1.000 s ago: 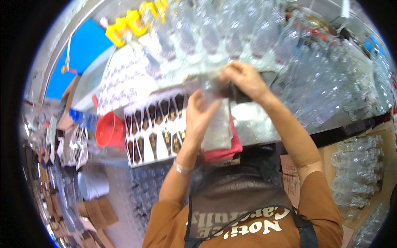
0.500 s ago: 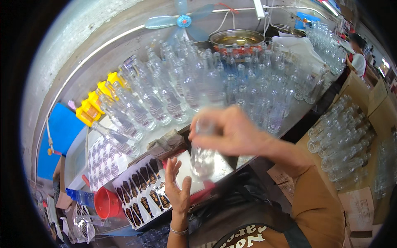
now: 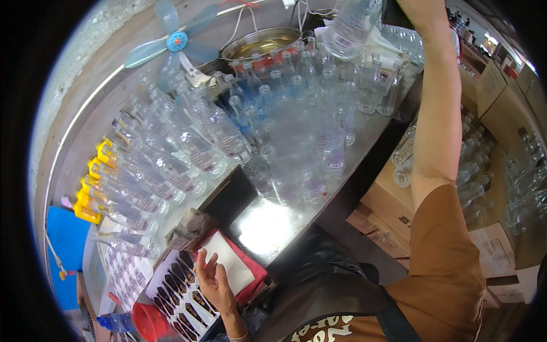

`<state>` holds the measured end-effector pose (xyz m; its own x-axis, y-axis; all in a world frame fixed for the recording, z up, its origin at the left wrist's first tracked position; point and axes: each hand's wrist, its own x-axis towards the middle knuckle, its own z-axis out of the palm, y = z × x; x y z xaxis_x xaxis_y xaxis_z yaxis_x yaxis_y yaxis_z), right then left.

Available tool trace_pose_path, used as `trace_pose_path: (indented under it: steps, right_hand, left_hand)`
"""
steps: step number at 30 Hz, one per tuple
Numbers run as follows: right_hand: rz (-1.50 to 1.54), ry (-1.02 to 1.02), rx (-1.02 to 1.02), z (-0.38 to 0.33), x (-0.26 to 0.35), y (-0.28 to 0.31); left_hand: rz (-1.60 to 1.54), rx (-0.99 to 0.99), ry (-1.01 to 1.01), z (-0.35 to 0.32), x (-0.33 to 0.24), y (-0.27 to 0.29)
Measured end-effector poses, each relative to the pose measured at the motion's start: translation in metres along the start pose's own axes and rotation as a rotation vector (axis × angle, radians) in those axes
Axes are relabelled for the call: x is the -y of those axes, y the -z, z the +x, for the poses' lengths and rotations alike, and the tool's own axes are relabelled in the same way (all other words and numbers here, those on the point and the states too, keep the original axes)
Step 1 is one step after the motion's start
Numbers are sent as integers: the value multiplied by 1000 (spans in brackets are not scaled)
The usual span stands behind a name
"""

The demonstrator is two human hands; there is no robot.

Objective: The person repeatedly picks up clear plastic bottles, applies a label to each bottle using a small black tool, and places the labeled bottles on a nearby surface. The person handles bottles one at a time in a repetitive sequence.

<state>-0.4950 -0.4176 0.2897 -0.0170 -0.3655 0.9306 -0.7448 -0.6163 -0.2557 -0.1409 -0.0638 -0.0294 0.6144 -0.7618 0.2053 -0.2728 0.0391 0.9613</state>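
Observation:
My right arm stretches up to the far right, with my right hand (image 3: 420,12) cut off by the top edge. Beside it, a clear glass bottle (image 3: 350,29) with a printed label hangs tilted above the others; its neck and my fingertips are out of view, but the hand appears to hold it. My left hand (image 3: 216,282) is open with fingers apart, holding nothing. It is over the sheet of black-and-gold labels (image 3: 185,293), beside a white pad (image 3: 228,265) on a red cloth (image 3: 259,279).
Rows of clear bottles (image 3: 188,142) stand on the metal table (image 3: 296,228). Behind them are a metal basin (image 3: 262,44) and a blue fan (image 3: 176,41). Yellow containers (image 3: 86,206) line the left wall. A red bucket (image 3: 149,322) stands lower left; cardboard boxes (image 3: 387,214) with bottles are at right.
My right hand has moved from above the white pad up to the far right with the bottle. My left hand remains open near the pad. The whole view has turned.

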Motion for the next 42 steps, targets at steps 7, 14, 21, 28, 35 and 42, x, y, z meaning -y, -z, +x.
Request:
trace_pose_path:
  steps: [7, 14, 21, 28, 35, 42]
  right_hand:
    - [-474, -64, 359, -44, -119, -20]
    - [-325, -329, 484, -128, -176, -75]
    - [-181, -370, 607, -169, -204, -119]
    - [-124, -367, 686, -170, -205, -143]
    - [296, -484, 681, -163, -222, -130]
    - [-414, -415, 546, -152, -232, -108]
  left_hand:
    - [75, 47, -7, 4, -2, -7]
    - [135, 38, 6, -1, -1, -1]
    - [185, 31, 24, -2, -3, -5]
    - [238, 66, 15, 3, -5, -21]
    - [253, 100, 45, 3, -6, -24]
    - [234, 78, 23, -2, -6, -18]
